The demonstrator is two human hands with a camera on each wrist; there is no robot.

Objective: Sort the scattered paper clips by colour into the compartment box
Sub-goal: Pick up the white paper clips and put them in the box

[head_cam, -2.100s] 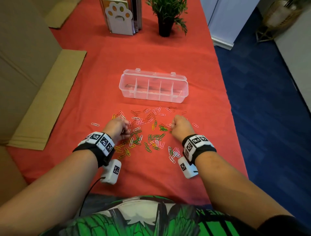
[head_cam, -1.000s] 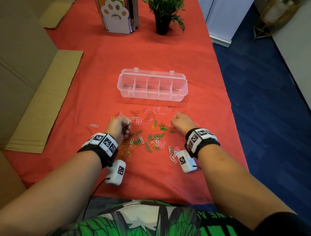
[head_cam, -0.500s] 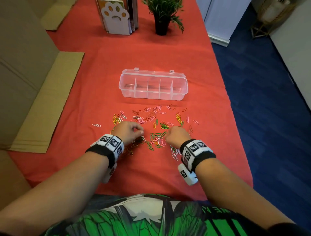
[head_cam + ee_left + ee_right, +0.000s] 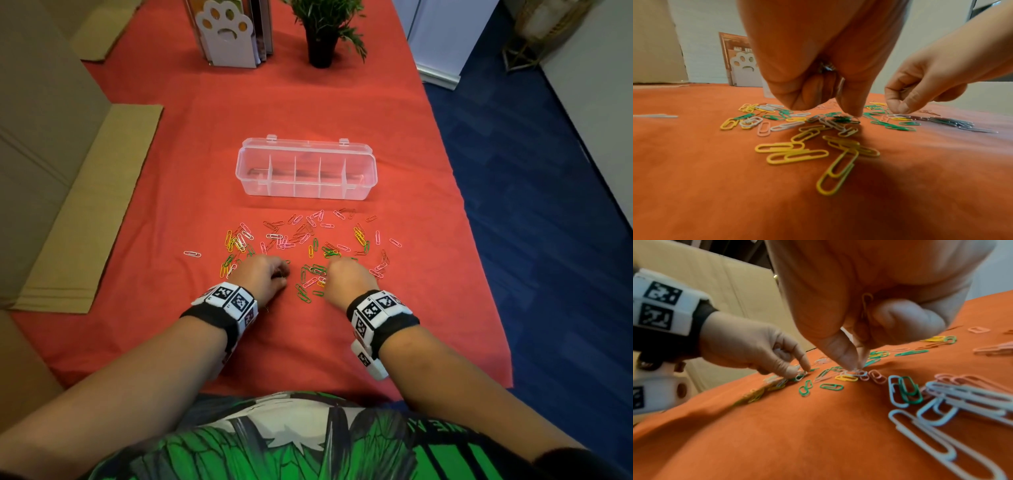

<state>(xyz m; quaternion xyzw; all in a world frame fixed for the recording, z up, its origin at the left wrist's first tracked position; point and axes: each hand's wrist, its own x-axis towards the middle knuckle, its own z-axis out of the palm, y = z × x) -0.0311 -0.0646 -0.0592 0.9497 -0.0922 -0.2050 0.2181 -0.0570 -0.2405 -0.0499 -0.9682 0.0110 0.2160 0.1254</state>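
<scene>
red tablecloth (image 4: 308, 102) covers the tabletop. clear compartment box (image 4: 306, 168), mid-table, lid open: every compartment looks unfilled. paper clips (image 4: 308, 240) lie mixed between the box and the near edge. left hand (image 4: 262, 274) pinches a green clip (image 4: 840, 119); right hand (image 4: 349, 275) pinches a white clip (image 4: 856, 372). judgement: sorting barely begun, nearly all remains.

Bare arms, tagged wristbands, green printed shirt

Each black wristband (image 4: 219, 318) carries white blocks (image 4: 378, 306) with black square markers; a white camera unit (image 4: 368, 359) hangs beneath the right one; the shirt (image 4: 308, 445) is green, black and white.
</scene>
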